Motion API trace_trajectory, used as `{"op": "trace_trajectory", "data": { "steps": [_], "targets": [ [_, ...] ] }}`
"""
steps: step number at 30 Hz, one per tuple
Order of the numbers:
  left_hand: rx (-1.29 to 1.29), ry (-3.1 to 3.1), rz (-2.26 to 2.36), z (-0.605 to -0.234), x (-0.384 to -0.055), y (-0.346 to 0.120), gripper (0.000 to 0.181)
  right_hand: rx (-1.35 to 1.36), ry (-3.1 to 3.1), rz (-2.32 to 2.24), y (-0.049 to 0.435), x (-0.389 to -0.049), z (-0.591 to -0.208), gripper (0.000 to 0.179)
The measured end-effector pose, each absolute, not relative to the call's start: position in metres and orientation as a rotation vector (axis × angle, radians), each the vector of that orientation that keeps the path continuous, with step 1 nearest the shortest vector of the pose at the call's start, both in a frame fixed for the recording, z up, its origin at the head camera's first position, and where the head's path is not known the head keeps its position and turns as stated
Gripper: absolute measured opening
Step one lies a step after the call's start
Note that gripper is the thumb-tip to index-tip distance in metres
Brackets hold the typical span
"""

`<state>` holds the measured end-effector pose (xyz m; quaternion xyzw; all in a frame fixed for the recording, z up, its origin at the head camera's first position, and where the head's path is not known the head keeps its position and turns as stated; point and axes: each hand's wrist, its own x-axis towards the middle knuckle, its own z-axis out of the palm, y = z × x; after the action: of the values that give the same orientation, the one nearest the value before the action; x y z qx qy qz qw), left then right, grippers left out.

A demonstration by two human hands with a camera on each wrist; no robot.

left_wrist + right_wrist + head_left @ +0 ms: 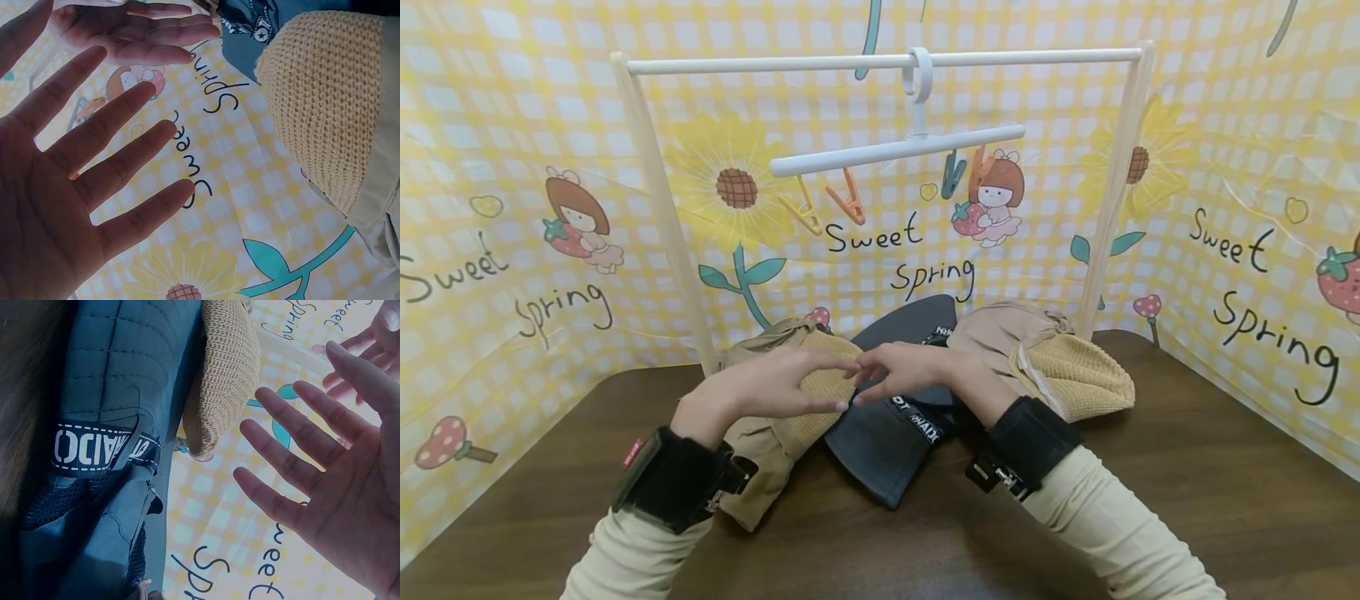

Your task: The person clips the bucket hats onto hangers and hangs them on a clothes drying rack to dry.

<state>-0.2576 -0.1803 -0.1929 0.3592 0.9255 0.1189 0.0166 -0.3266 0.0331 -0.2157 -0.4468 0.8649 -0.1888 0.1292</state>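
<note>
Both hands hover over a row of hats in the head view, holding nothing. My left hand (767, 383) has its fingers spread, near a khaki hat (820, 396) with a straw-coloured woven part. Fingers extended toward the left, my right hand (906, 367) overlaps the left fingertips in this view. Below them lies a dark grey bucket hat (880, 458) with a white-lettered band, partly hidden by the hands. To the right sits a beige hat (1000, 333) with a yellowish woven part (1078, 375). The wrist views show both palms bare, the left one (44, 194) and the right one (350, 481).
Behind the hats stands a wooden rack with a white rail (760, 62). From it hangs a tilted white hanger (850, 154) bearing several clips, including a yellow clip (805, 212) and a green clip (953, 175). Patterned cloth (550, 333) surrounds the brown table (985, 542).
</note>
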Motion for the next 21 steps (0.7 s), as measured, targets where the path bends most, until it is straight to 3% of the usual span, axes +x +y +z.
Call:
{"op": "trace_trajectory", "data": {
  "steps": [21],
  "targets": [
    [1.102, 2.913, 0.435, -0.19, -0.264, -0.185, 0.05, -1.201, 2.514, -0.583, 0.025, -0.343, -0.214, 0.046]
  ]
}}
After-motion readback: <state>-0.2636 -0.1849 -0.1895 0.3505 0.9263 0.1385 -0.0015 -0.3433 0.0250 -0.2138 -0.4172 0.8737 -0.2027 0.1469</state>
